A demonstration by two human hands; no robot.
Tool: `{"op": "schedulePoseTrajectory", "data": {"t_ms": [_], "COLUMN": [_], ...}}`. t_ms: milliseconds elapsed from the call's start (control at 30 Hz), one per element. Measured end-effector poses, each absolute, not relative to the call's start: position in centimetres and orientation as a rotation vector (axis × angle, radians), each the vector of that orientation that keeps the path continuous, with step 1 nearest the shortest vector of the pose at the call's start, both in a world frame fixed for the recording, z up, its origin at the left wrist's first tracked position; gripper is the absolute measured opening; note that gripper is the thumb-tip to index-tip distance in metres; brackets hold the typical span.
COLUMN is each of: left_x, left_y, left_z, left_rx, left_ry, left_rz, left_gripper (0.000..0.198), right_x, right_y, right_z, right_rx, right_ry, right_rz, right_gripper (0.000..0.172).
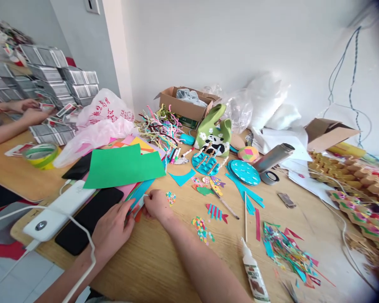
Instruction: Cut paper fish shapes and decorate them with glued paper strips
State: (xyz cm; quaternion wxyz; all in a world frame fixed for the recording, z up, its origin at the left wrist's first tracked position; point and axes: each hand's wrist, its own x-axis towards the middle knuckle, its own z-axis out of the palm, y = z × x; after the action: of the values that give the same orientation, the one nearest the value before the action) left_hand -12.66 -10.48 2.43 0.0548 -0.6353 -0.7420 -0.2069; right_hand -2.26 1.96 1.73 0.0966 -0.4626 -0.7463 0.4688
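My left hand (115,223) is at the lower edge of a pile of coloured paper, with its fingers closed at blue paper (139,205). Close beside it, my right hand (158,204) is curled in a pinch at the other side of this paper, which looks pale along its edge. The fingertips are partly hidden. A large green sheet (124,166) lies on top of the pile, just beyond my left hand. Small coloured paper dots (171,198) lie right of my right hand, and a striped paper fish (216,212) is farther right.
A white power bank (58,212) and black phone (88,221) lie left, with a white cable crossing over my left forearm. A glue bottle (254,273), scissors (291,291) and paper scraps (289,250) are at right. Another person's hands (31,110) hold cards at far left.
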Motion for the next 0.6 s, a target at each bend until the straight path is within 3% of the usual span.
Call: {"op": "schedulePoseTrajectory", "data": {"t_ms": [233, 600], "left_x": [-13.3, -13.8], "left_y": [-10.9, -10.0], "left_z": [1.7, 2.0], "left_rx": [-1.938, -2.052], "left_ry": [-2.191, -2.081], "left_rz": [-0.76, -0.551], "left_gripper": [0.032, 0.024], "right_x": [-2.0, -0.6], "right_y": [1.9, 1.3], "right_z": [1.7, 2.1], "right_rx": [-1.425, -1.422], "right_ry": [-2.074, -1.984], "right_rz": [1.642, 1.703], "right_gripper": [0.019, 0.019]}}
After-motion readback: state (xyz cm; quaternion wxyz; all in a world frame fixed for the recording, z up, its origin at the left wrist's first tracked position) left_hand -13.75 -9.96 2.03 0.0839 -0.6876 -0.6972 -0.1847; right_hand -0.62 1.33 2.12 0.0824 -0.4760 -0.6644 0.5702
